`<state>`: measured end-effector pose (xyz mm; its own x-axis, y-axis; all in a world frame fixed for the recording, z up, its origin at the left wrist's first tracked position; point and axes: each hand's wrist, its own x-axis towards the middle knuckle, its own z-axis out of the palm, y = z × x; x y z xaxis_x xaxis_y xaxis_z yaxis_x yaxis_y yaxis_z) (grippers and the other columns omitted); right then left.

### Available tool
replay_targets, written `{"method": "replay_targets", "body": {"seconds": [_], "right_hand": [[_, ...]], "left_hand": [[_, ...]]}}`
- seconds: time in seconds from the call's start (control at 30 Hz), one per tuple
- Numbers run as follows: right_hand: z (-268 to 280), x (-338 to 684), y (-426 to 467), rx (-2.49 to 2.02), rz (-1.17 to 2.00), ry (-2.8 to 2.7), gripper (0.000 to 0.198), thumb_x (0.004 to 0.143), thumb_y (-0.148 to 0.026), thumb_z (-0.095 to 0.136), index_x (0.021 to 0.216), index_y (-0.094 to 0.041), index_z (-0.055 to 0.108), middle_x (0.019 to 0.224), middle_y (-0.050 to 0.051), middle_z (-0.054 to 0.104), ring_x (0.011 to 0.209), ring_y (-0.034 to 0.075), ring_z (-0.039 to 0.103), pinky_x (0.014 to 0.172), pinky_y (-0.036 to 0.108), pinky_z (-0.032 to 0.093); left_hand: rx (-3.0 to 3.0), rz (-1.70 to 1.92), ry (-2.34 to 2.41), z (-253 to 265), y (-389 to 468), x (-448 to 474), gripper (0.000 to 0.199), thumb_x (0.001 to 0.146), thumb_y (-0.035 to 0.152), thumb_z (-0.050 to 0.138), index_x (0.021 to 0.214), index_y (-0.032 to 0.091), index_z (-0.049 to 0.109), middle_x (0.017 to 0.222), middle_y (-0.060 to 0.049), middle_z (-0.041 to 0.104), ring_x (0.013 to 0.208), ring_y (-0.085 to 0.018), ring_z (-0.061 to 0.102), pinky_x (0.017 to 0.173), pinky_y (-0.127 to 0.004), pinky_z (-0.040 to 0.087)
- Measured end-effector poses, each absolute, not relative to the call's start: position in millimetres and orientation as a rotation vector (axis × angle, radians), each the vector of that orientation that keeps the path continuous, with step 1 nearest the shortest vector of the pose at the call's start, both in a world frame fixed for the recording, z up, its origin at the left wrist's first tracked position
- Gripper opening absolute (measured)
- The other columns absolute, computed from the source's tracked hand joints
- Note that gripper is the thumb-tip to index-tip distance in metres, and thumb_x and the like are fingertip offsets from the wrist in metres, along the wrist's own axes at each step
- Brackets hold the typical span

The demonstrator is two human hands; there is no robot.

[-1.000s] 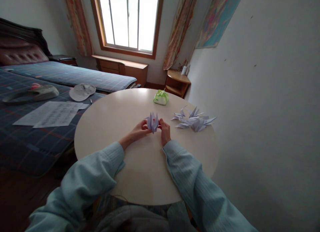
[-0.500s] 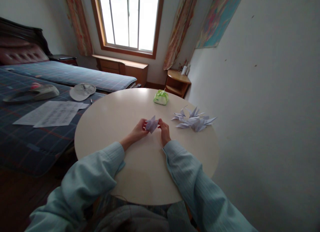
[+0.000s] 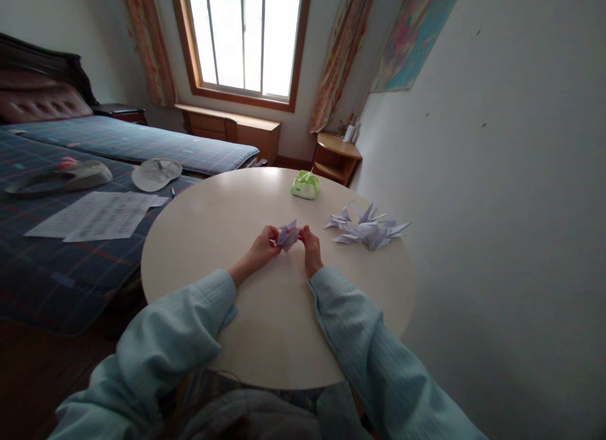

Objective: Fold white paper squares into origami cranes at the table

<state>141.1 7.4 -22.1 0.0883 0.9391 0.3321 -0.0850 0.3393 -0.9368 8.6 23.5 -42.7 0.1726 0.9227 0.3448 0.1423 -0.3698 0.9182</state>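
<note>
A small folded piece of pale lilac-white paper is held between my two hands, just above the middle of the round table. My left hand pinches its left side, thumb and fingers closed on the folds. At its right side, my right hand grips an edge between thumb and forefinger. The fingertips partly cover the folds. To the right on the tabletop lies a cluster of several folded paper cranes of the same pale paper.
The round cream table carries a green tissue pack near its far edge. Left of it, a bed holds printed sheets and a white cap. A white wall rises close on the right.
The folded paper has turned slightly between my fingers, and its outline looks a little different. Both hands stay in nearly the same place.
</note>
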Motion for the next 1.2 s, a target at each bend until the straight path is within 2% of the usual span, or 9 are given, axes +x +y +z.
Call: {"method": "replay_targets", "body": {"seconds": [0.27, 0.43, 0.6, 0.73, 0.93, 1.2], "right_hand": [[-22, 140, 8, -0.87, 0.96, -1.133, 0.043, 0.074, -0.055, 0.041, 0.067, -0.016, 0.06, 0.07, 0.003, 0.063, 0.065, 0.014, 0.055, 0.067, 0.029, 0.041], [-22, 142, 9, -0.933, 0.954, -1.114, 0.042, 0.075, -0.05, 0.039, 0.073, -0.016, 0.063, 0.076, 0.004, 0.064, 0.069, 0.014, 0.055, 0.066, 0.028, 0.041], [-25, 144, 12, -0.972, 0.964, -1.159, 0.026, 0.069, -0.029, 0.047, 0.084, -0.017, 0.065, 0.086, 0.003, 0.066, 0.079, 0.015, 0.057, 0.074, 0.029, 0.043], [-28, 144, 16, -0.987, 0.95, -1.198, 0.028, 0.064, -0.018, 0.049, 0.087, -0.018, 0.065, 0.092, 0.002, 0.066, 0.085, 0.015, 0.058, 0.082, 0.03, 0.043], [-30, 145, 17, -1.054, 0.837, -1.254, 0.023, 0.063, -0.019, 0.055, 0.083, -0.02, 0.066, 0.087, 0.002, 0.067, 0.08, 0.016, 0.06, 0.079, 0.03, 0.045], [-27, 145, 14, -1.132, 0.756, -1.295, 0.021, 0.065, -0.022, 0.055, 0.084, -0.02, 0.065, 0.082, 0.002, 0.065, 0.071, 0.013, 0.058, 0.064, 0.026, 0.046]], "left_hand": [[1.736, 1.293, 1.072, -42, 23, 8, 0.025, 0.058, 0.01, 0.057, 0.077, 0.016, 0.042, 0.072, 0.001, 0.056, 0.063, -0.009, 0.053, 0.053, -0.019, 0.038], [1.745, 1.29, 1.065, -38, 20, 7, 0.026, 0.057, 0.005, 0.053, 0.077, 0.018, 0.041, 0.069, 0.004, 0.054, 0.06, -0.008, 0.051, 0.054, -0.019, 0.038], [1.745, 1.332, 1.066, -35, 19, 5, 0.023, 0.057, 0.004, 0.05, 0.074, 0.017, 0.042, 0.068, 0.005, 0.05, 0.057, -0.006, 0.049, 0.053, -0.018, 0.037], [1.732, 1.365, 1.08, -35, 20, 4, 0.021, 0.057, 0.006, 0.051, 0.073, 0.017, 0.043, 0.068, 0.005, 0.049, 0.058, -0.007, 0.048, 0.053, -0.018, 0.037], [1.703, 1.374, 1.048, -33, 19, 5, 0.02, 0.057, 0.007, 0.053, 0.071, 0.016, 0.043, 0.064, 0.005, 0.049, 0.057, -0.007, 0.047, 0.053, -0.017, 0.036], [1.612, 1.282, 0.943, -27, 12, 8, 0.024, 0.054, 0.006, 0.056, 0.069, 0.016, 0.039, 0.064, 0.005, 0.05, 0.055, -0.006, 0.05, 0.05, -0.016, 0.038]]}}
